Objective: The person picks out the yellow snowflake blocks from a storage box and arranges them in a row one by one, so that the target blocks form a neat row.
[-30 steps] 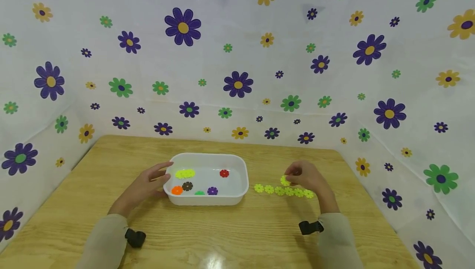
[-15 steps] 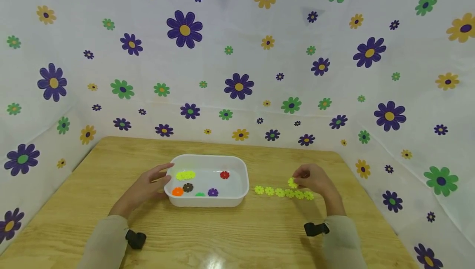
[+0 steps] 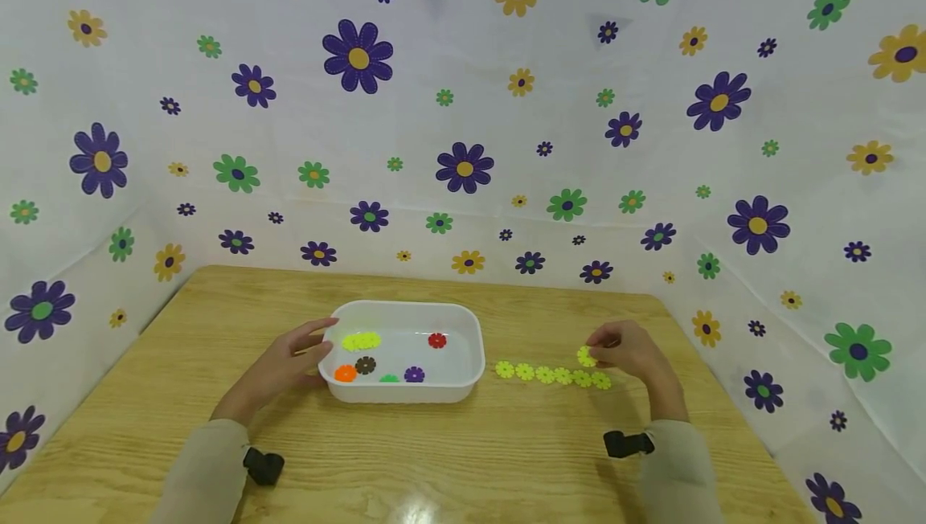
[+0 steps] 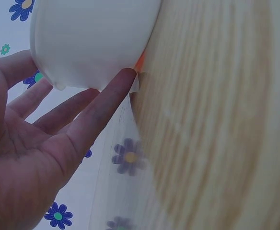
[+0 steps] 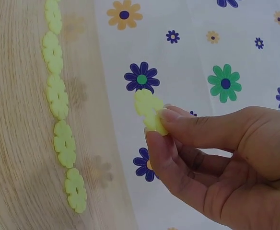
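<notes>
My right hand (image 3: 631, 349) pinches a yellow flower-shaped disc (image 5: 148, 108) between thumb and fingertips, held up near the right end of a row of matching discs. The row of yellow discs (image 3: 544, 374) lies on the table, its pieces side by side in a line. My left hand (image 3: 292, 359) touches the left end of a white plastic tub (image 3: 405, 392) with extended, spread fingers. In the left wrist view its fingertips (image 4: 125, 76) rest against the tub's outer wall. Inside the tub, several yellow discs (image 3: 361, 341) overlap at the back left.
Other discs lie in the tub: red (image 3: 437, 341), brown (image 3: 365, 366), orange (image 3: 345, 374), purple (image 3: 415, 374) and a partly hidden green one (image 3: 389, 378). The wooden table (image 3: 405, 460) meets a flower-print cloth (image 3: 405, 122) at the back and sides.
My right hand has moved to the right above the row, carrying the yellow disc toward the row's right end. The left hand and the tub stay in place.
</notes>
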The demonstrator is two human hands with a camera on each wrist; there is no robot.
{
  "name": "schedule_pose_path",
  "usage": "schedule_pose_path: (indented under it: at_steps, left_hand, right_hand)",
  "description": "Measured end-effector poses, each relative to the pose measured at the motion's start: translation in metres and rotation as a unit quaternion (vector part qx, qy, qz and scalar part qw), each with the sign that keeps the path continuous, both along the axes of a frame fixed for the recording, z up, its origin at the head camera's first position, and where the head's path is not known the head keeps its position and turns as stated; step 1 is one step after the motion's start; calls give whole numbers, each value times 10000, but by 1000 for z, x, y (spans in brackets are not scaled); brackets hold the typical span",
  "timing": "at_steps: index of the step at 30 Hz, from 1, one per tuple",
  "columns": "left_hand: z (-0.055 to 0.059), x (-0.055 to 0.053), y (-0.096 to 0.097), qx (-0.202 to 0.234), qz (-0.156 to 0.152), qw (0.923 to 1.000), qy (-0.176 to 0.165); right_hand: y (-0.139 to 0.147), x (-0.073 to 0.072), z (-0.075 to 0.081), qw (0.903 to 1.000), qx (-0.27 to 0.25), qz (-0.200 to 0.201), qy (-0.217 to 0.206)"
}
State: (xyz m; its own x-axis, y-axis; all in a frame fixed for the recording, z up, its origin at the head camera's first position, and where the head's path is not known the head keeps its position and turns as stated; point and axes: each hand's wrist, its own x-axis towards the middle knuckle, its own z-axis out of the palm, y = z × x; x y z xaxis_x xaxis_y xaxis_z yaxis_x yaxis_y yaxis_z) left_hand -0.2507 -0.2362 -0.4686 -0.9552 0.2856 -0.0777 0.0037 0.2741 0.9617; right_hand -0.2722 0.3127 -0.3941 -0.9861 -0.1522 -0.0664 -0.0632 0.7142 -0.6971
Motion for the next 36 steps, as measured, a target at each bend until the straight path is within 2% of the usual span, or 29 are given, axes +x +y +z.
schedule_pose_path:
  at_steps: [13, 30, 36]
  left_hand:
    - [1, 1, 1, -36, -9, 10000, 9]
    - [0, 3, 1, -130, 35, 9999, -4]
    - [-1, 0, 0, -206, 137, 9997, -58]
  right_hand:
    - [21, 3, -1, 9989, 174, -400, -166]
    - [43, -1, -15, 9978, 16, -515, -421]
    - [46, -4, -18, 9968, 62, -586, -538]
